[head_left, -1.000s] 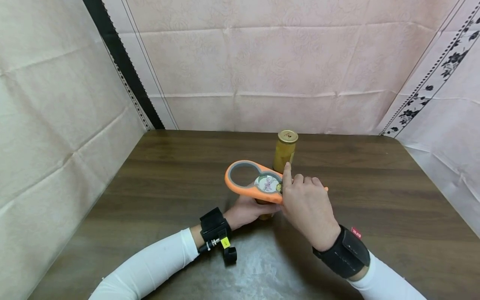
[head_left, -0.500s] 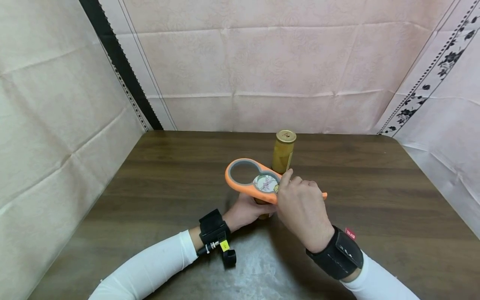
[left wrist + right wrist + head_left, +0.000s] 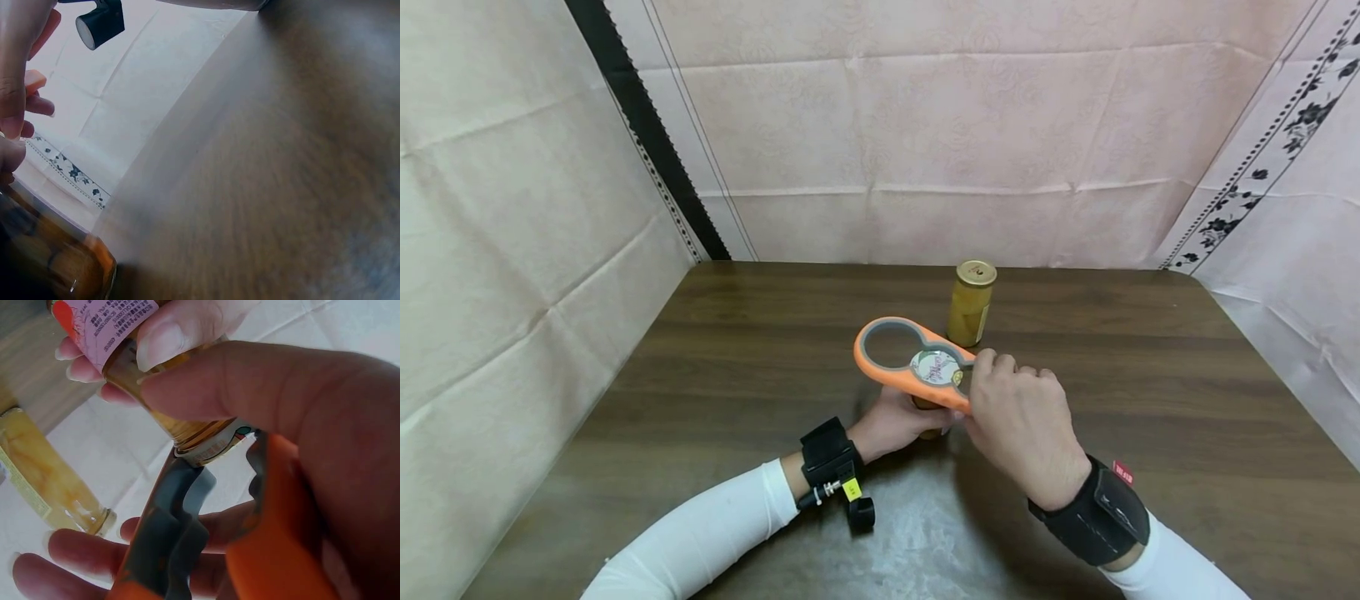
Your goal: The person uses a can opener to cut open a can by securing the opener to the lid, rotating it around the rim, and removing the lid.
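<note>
An orange jar opener (image 3: 895, 354) with a grey lining has its smaller ring set over the printed lid (image 3: 935, 367) of a small jar. My left hand (image 3: 891, 423) grips that jar from below, so most of its body is hidden in the head view. My right hand (image 3: 1018, 417) is curled round the opener's handle. In the right wrist view the jar (image 3: 112, 331) shows a pink label under left-hand fingers (image 3: 175, 331), with the opener's grey teeth (image 3: 169, 537) against the lid. The left wrist view catches the jar's dark glass (image 3: 50, 262) at bottom left.
A second jar (image 3: 971, 304) with yellow contents and a gold lid stands upright just behind the opener; it also appears in the right wrist view (image 3: 44, 475). All rests on a dark wooden table (image 3: 737, 350), enclosed by pale cloth walls on three sides.
My right forefinger, stretched out along the opener a second ago, has curled down with the other fingers onto the handle. The handle's end is now hidden under the hand. The left hand has stayed put.
</note>
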`<state>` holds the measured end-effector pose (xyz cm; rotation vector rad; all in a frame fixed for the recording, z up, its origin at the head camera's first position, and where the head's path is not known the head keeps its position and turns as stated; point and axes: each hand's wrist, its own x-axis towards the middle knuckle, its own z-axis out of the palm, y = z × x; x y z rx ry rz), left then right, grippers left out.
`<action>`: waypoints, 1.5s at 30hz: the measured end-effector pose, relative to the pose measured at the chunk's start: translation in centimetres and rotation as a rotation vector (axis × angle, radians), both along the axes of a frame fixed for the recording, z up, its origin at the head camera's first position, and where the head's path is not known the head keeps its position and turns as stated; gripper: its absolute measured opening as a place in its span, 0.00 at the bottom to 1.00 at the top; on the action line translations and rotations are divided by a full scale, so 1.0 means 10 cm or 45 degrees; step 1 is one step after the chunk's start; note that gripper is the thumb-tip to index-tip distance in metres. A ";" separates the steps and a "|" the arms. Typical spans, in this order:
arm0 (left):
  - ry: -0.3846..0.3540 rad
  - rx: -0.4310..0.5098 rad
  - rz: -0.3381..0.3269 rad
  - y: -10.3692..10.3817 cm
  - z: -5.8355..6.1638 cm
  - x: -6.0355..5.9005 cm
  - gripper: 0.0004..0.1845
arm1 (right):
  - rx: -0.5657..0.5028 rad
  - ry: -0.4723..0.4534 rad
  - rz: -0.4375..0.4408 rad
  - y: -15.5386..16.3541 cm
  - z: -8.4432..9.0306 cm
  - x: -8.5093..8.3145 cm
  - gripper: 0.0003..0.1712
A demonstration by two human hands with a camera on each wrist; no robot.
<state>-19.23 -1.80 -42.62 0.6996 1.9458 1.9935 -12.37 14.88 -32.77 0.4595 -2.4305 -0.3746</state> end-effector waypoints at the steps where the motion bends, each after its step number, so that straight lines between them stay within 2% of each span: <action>1: 0.003 0.003 -0.006 0.00 0.00 0.00 0.24 | -0.004 -0.010 -0.006 0.01 0.00 0.00 0.28; 9: 0.025 0.021 -0.026 0.01 -0.04 -0.04 0.21 | -0.051 -0.115 -0.009 0.05 0.00 -0.02 0.22; 15: 0.024 0.034 -0.009 -0.01 -0.05 -0.06 0.23 | -0.058 -0.134 0.027 0.05 -0.01 -0.06 0.16; 25: 0.008 0.081 -0.073 -0.01 -0.03 -0.07 0.23 | -0.028 -0.129 0.087 0.10 -0.02 -0.11 0.10; 35: -0.018 0.066 -0.085 -0.02 -0.02 -0.08 0.21 | 0.005 -0.106 0.138 0.13 -0.03 -0.14 0.13; 45: -0.015 0.055 -0.100 -0.02 -0.04 -0.09 0.17 | -0.041 -0.165 0.161 0.16 -0.03 -0.18 0.17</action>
